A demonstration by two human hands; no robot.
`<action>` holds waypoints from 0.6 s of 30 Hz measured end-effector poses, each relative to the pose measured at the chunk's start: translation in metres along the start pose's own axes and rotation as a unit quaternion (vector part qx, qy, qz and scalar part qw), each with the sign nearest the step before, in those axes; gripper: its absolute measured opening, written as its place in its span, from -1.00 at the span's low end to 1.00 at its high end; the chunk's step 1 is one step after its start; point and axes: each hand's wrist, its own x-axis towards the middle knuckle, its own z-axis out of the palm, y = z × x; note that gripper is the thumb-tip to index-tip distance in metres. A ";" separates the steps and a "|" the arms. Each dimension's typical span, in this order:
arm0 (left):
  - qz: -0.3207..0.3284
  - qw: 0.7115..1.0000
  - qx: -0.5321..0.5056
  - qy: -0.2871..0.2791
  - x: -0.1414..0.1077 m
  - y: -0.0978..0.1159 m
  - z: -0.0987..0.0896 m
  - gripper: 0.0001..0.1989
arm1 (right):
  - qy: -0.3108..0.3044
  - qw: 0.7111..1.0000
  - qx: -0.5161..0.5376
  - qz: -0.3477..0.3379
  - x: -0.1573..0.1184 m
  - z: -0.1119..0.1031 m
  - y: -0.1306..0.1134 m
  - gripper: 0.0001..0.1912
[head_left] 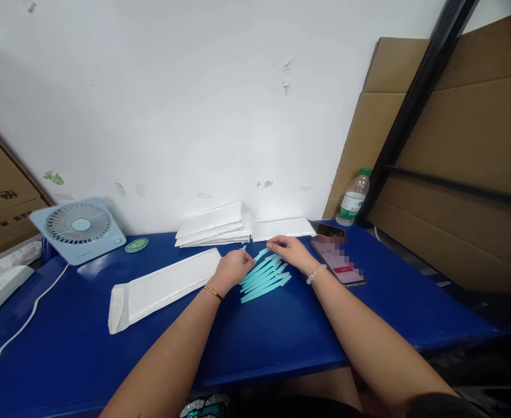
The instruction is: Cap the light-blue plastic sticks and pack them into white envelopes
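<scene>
Several slim teal eyebrow razors (266,281) lie side by side in a loose fan on the blue table. My left hand (234,268) is closed in a pinch at their left side, and a teal razor tip sticks out above its fingers. On the far right side, my right hand (289,251) has its fingertips drawn together at the end of the uppermost razor (261,254). Whether those fingertips grip it is hard to see. A long white padded mailer (168,284) lies left of my left hand, its flap end toward me.
White mailers (211,225) are stacked by the wall, with another mailer (283,229) beside them. Right of my right hand lies a phone (337,261), a dark device (331,230) and a water bottle (353,200). A blue fan (81,226) and green disc (137,245) sit left.
</scene>
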 end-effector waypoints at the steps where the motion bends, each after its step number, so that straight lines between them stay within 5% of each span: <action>1: 0.006 1.000 -0.022 -0.004 0.001 -0.001 -0.001 -0.73 | -0.010 0.999 0.039 0.015 0.000 0.001 -0.001 -0.75; 5: 0.008 0.998 -0.052 -0.022 0.004 -0.010 -0.007 -0.72 | 0.041 0.989 0.128 0.059 0.005 -0.009 0.005 -0.75; 8: -0.024 0.999 0.014 0.016 0.005 -0.019 -0.009 -0.74 | 0.093 0.991 0.037 0.084 0.010 -0.025 0.015 -0.81; 13: -0.016 0.990 0.110 0.090 0.005 -0.023 -0.005 -0.65 | 0.093 0.986 -0.091 0.104 0.011 -0.037 0.019 -0.94; 18: 0.065 0.994 0.082 0.035 0.005 -0.013 0.001 -0.80 | -0.057 0.992 -0.113 0.019 0.002 -0.035 0.004 -0.91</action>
